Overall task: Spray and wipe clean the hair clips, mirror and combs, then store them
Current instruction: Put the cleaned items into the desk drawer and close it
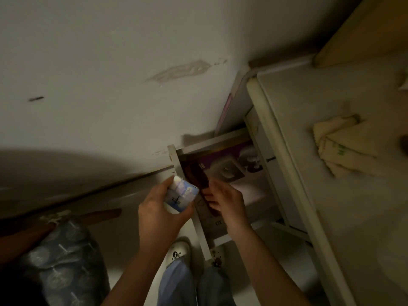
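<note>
My left hand (157,208) grips a blue-and-white spray bottle (182,195) just left of an open white drawer (176,160). My right hand (227,203) reaches into the drawer with its fingers on a dark brown comb (199,175), which lies along the drawer's left side; whether the fingers pinch it is unclear. The drawer also holds a purple-and-white box (231,160). A folded yellow cloth (340,144) lies on the white tabletop (331,96) at the right.
A pale wall (110,62) fills the upper left. A dark patterned bundle (64,261) stands on the floor at the lower left. My feet in white slippers (178,252) are below the drawer. A wooden board (364,29) is at the top right.
</note>
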`<control>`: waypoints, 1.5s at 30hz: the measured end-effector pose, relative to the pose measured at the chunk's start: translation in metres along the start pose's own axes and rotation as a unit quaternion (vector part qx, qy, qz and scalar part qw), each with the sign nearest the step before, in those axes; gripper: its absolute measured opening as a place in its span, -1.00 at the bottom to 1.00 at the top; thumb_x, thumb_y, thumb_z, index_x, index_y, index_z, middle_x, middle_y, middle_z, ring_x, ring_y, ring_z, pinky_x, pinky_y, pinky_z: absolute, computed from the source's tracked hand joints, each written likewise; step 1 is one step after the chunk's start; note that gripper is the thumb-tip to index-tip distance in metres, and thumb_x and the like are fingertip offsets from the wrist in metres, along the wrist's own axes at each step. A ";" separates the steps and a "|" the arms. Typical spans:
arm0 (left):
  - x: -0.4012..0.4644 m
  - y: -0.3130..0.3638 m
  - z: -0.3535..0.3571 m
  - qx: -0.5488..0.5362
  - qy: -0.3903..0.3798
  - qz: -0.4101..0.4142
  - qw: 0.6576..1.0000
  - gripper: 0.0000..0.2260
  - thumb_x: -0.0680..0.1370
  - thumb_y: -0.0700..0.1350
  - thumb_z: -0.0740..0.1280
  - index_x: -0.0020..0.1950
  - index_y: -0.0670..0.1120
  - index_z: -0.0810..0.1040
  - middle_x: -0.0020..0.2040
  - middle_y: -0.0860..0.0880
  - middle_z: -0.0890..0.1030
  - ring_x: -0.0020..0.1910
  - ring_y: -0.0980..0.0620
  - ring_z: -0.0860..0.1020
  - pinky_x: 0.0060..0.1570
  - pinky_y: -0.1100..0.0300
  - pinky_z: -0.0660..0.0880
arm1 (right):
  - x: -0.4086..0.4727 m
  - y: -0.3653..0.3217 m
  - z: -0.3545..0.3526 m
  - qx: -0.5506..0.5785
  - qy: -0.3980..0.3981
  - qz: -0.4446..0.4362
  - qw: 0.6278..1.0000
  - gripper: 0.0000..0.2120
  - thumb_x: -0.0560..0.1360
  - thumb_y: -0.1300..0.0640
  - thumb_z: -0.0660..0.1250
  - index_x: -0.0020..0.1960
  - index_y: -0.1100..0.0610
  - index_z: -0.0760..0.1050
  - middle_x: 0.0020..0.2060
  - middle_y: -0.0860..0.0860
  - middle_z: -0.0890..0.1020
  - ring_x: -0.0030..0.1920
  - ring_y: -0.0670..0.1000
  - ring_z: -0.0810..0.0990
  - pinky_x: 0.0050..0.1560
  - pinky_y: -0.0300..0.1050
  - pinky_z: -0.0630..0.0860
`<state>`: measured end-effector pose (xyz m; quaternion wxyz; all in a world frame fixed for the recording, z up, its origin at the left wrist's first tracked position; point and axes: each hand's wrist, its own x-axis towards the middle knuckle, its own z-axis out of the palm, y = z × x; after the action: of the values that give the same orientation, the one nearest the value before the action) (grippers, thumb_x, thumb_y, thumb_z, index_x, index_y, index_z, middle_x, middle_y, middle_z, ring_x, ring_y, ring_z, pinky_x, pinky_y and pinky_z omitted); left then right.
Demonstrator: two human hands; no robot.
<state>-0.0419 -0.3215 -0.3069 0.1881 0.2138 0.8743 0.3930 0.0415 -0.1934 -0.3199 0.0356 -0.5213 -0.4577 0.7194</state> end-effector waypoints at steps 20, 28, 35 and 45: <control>-0.022 0.009 0.022 0.192 -0.101 0.083 0.973 -0.09 0.29 0.26 0.44 0.51 -0.05 0.16 0.50 -0.06 0.21 0.41 -0.05 0.27 0.31 -0.07 0.14 | -0.036 -0.020 -0.030 -0.035 -0.017 -0.041 0.998 -0.77 0.50 0.27 0.33 0.03 -0.04 0.55 0.01 -0.01 0.64 0.00 -0.06 0.63 -0.15 -0.22 0.59; -0.032 -0.026 0.038 0.329 -0.097 0.108 0.933 -0.04 0.21 0.24 0.52 0.48 -0.08 0.21 0.48 -0.14 0.25 0.38 -0.20 0.35 0.21 -0.19 0.24 | -0.002 0.009 -0.034 -0.049 0.066 -0.027 0.996 -0.80 0.50 0.33 0.31 0.05 0.08 0.53 -0.10 -0.04 0.59 -0.13 -0.12 0.58 -0.35 -0.35 0.53; -0.031 -0.038 0.042 0.346 -0.097 0.117 0.926 -0.12 0.29 0.31 0.32 0.50 -0.08 0.19 0.51 -0.12 0.19 0.39 -0.19 0.32 0.23 -0.20 0.21 | 0.038 0.040 -0.027 -0.176 0.097 -0.007 0.980 -0.84 0.51 0.25 0.32 0.06 0.08 0.54 -0.03 -0.05 0.56 0.06 0.00 0.54 0.05 0.03 0.59; -0.031 -0.039 0.040 0.337 -0.112 0.113 0.928 -0.07 0.32 0.33 0.29 0.55 -0.02 0.00 0.52 -0.11 0.15 0.41 -0.18 0.29 0.26 -0.17 0.19 | 0.055 0.072 -0.016 -0.272 0.110 -0.039 0.955 -0.80 0.52 0.23 0.30 0.13 0.13 0.55 0.11 0.06 0.58 0.10 0.00 0.53 -0.05 -0.23 0.44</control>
<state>-0.0051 -0.3366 -0.3572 0.1563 0.4045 0.8985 0.0678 0.0593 -0.1956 -0.4102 -0.0298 -0.5690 -0.6491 0.5040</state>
